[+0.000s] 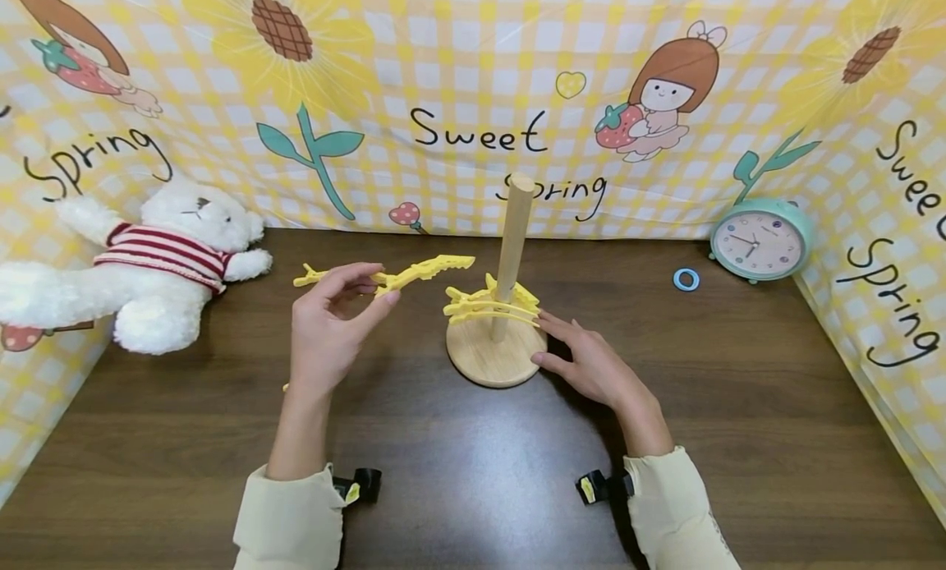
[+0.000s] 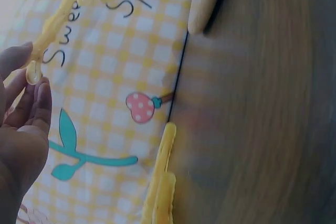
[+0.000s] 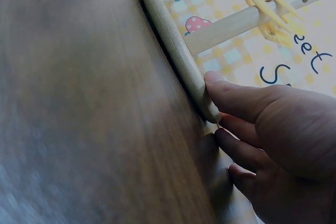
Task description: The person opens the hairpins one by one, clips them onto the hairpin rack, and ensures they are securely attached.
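Observation:
Thumb and fingers of my left hand (image 1: 328,332) pinch a yellow hair clip (image 1: 429,270) by one end, raised left of a round-based wooden stand (image 1: 491,360). Its toothed far part points toward the post. Several yellow hair clips (image 1: 491,307) sit around the post's lower part, overlapping. At the right rim of the base is my right hand (image 1: 594,365); the right wrist view shows its thumb on top and fingers at the edge, holding it. Other yellow pieces (image 2: 163,187) lie near my left hand; in the head view that hand partly hides them.
A white teddy bear (image 1: 173,258) in a striped shirt lies at the left. At the back right stand a mint alarm clock (image 1: 761,241) and, beside it, a small blue ring (image 1: 686,280). Patterned cloth (image 1: 473,77) borders the dark wooden table (image 1: 473,488) behind and at the sides.

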Action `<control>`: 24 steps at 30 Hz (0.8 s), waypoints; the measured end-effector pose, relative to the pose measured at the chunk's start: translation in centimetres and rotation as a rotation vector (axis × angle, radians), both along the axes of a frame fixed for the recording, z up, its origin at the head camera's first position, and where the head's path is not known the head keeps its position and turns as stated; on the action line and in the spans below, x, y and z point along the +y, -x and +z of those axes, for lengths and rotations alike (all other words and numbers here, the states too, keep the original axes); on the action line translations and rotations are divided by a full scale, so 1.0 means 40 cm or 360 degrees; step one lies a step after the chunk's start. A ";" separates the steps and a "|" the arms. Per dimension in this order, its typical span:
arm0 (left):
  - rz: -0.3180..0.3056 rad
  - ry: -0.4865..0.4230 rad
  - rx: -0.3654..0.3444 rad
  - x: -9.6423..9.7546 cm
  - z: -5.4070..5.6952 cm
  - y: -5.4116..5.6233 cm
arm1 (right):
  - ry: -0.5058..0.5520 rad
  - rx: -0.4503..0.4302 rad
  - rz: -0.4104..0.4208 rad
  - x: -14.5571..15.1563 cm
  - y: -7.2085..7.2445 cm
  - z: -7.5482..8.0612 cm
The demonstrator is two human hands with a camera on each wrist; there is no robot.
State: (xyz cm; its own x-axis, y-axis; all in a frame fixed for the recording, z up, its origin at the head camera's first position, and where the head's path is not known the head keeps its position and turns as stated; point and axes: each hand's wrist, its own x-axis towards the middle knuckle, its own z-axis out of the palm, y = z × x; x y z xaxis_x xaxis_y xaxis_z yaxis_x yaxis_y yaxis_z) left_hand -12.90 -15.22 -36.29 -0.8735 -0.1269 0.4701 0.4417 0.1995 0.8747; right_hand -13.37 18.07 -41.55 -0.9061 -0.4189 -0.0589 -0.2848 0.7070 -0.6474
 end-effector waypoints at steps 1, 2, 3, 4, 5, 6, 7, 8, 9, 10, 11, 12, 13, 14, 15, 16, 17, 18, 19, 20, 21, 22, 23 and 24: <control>-0.0008 0.0011 0.0009 0.005 0.002 -0.001 | 0.0002 0.0003 0.0001 0.000 0.000 0.000; -0.0018 0.0019 0.0024 0.010 0.003 -0.001 | 0.0004 0.0005 0.0003 0.000 0.000 0.000; -0.0025 0.0034 0.0046 0.014 0.003 -0.001 | 0.0003 0.0007 0.0004 0.000 0.001 0.001; -0.0027 0.0048 0.0070 0.018 0.003 -0.001 | 0.0003 0.0008 0.0007 0.000 0.001 0.000; -0.0023 0.0066 0.0093 0.021 0.004 -0.002 | 0.0002 0.0011 0.0011 0.000 0.001 0.000; -0.0018 0.0079 0.0120 0.023 0.005 -0.002 | 0.0000 0.0012 0.0012 0.001 0.001 -0.001; -0.0010 0.0092 0.0150 0.026 0.005 -0.002 | -0.0003 0.0012 0.0013 0.001 0.002 -0.001; -0.0006 0.0102 0.0173 0.029 0.006 -0.002 | -0.0007 0.0012 0.0014 0.001 0.002 0.000; -0.0004 0.0111 0.0192 0.032 0.007 -0.001 | -0.0007 0.0012 0.0015 0.001 0.002 0.000; -0.0006 0.0112 0.0206 0.035 0.008 -0.002 | -0.0004 0.0011 0.0016 0.001 0.003 0.000; -0.0007 0.0122 0.0221 0.039 0.009 -0.002 | -0.0004 0.0011 0.0016 0.001 0.003 0.000; -0.0006 0.0131 0.0240 0.043 0.009 -0.001 | -0.0003 0.0009 0.0017 0.001 0.003 0.000; -0.0012 0.0141 0.0259 0.048 0.009 -0.001 | -0.0003 0.0007 0.0017 0.001 0.003 0.001; -0.0020 0.0155 0.0277 0.053 0.010 -0.002 | -0.0002 0.0007 0.0017 0.001 0.003 0.001; -0.0030 0.0169 0.0296 0.059 0.010 -0.002 | 0.0001 0.0007 0.0018 0.001 0.003 0.001; -0.0035 0.0183 0.0316 0.065 0.010 -0.002 | 0.0001 0.0007 0.0018 0.001 0.003 0.001; -0.0038 0.0201 0.0334 0.072 0.009 -0.002 | 0.0002 0.0007 0.0018 0.001 0.002 0.001; -0.0041 0.0214 0.0347 0.080 0.008 -0.002 | 0.0003 0.0006 0.0017 0.001 0.002 0.001; -0.0047 0.0228 0.0355 0.087 0.006 -0.002 | 0.0001 0.0006 0.0015 0.001 0.002 0.001; -0.0047 0.0243 0.0357 0.094 0.004 -0.001 | 0.0002 0.0005 0.0014 0.001 0.002 0.001; -0.0046 0.0251 0.0352 0.102 0.002 -0.001 | 0.0002 0.0006 0.0013 0.001 0.002 0.001; -0.0040 0.0261 0.0348 0.109 0.000 -0.002 | 0.0001 0.0007 0.0012 0.001 0.002 0.001; -0.0035 0.0273 0.0342 0.115 -0.002 -0.002 | 0.0000 0.0009 0.0013 0.001 0.002 0.001; -0.0031 0.0280 0.0333 0.121 -0.004 -0.002 | 0.0000 0.0012 0.0014 0.001 0.002 0.001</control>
State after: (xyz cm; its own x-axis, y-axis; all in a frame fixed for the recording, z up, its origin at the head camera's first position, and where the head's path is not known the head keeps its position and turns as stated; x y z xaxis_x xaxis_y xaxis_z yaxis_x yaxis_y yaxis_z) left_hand -12.83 -10.36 -36.44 -0.7566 -0.0114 0.6537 0.6143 0.3301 0.7167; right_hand -13.44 18.10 -41.51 -0.9027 -0.4271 -0.0523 -0.2959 0.7044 -0.6452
